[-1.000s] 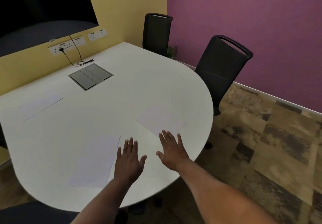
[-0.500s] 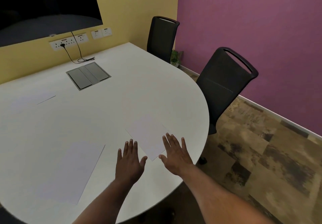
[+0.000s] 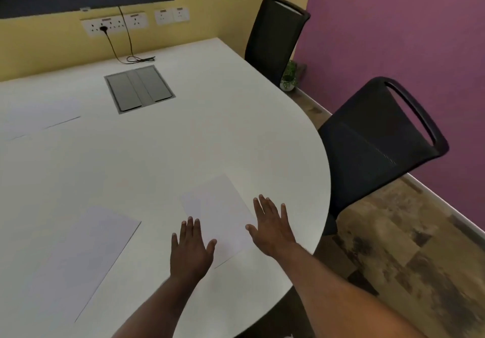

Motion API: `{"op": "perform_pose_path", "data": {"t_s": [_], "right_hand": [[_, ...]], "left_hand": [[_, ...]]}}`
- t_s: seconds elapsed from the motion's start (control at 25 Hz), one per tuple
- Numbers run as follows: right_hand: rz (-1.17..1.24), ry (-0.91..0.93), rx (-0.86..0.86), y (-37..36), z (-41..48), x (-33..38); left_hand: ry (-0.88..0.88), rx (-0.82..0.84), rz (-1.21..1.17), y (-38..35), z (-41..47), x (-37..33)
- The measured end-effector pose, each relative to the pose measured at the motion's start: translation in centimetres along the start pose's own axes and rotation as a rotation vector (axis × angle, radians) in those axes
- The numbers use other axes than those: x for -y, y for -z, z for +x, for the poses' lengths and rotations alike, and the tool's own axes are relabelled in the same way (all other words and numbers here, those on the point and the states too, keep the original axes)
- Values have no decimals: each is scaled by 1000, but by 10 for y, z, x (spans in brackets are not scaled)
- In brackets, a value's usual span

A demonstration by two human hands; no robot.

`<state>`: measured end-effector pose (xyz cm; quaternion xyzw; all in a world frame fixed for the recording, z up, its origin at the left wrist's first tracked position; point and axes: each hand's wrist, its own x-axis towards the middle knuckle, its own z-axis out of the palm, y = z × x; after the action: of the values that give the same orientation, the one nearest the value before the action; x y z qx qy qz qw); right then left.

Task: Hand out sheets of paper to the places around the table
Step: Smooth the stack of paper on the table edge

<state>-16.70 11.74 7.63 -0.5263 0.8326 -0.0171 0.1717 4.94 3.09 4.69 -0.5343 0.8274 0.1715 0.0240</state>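
Note:
Three white sheets lie flat on the white table (image 3: 236,117). The nearest sheet (image 3: 217,214) sits by the rounded right end, between my two hands. My left hand (image 3: 191,251) is spread flat, its thumb over that sheet's near-left edge. My right hand (image 3: 273,224) is flat with fingers apart at the sheet's right edge. A second sheet (image 3: 81,256) lies near the front left. A third sheet (image 3: 39,117) rests at the far left. Neither hand holds anything.
Two black chairs stand along the table's right side, one close (image 3: 378,143) and one farther back (image 3: 275,35). A grey cable hatch (image 3: 139,88) is set into the tabletop. Wall sockets (image 3: 115,23) with a black cord, a dark screen and a small plant (image 3: 288,77) line the far side.
The view has swung left and nearer the table's right end. The nearest sheet now lies between my hands rather than ahead of them. Both hands stay flat and spread.

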Motion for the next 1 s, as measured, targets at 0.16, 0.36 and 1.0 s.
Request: {"op": "perform_pose_path", "data": {"t_s": [0.16,0.36,1.0], "right_hand": [[17,49,48,-12,36,-12],[6,158,151,-43,78,-23],[-91,315,324,-98,119,-47]], "left_hand": [[165,51,-61,-10,14,-11],[352,85,-128,-29,30,-29],[1000,-21,-633,-72,91,-58]]}}
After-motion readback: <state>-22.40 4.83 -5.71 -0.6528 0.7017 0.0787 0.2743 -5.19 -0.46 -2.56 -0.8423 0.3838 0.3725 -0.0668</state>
